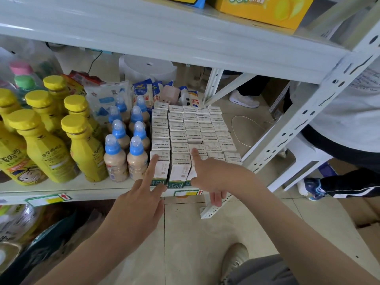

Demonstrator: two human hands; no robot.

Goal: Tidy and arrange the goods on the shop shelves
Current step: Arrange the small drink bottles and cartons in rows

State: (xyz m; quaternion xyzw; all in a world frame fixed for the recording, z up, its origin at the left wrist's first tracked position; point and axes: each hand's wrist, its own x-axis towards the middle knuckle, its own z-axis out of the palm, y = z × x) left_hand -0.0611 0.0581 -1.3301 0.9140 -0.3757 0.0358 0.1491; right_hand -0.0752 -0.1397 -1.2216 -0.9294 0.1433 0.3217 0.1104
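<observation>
Now the cartons point(195, 128) stand packed to the shelf point(102, 192) edge. The left hand point(141, 200) lays straight fingers on the corner carton point(162, 171); the right hand point(216, 175), gripping nothing, pokes a top. An uneven shove could topple cartons into the bottles point(125, 157) or onto the floor point(185, 233).

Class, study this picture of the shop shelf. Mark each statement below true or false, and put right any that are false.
1. The left hand touches a front carton of the white cartons with straight fingers. True.
2. The blue-capped bottles stand between the yellow bottles and the white cartons. True.
3. The right hand grips a yellow bottle. False: it is at the white cartons, with its forefinger laid on top of them.
4. The yellow box sits on the same shelf as the white cartons. False: it sits on the upper shelf, above them.
</observation>
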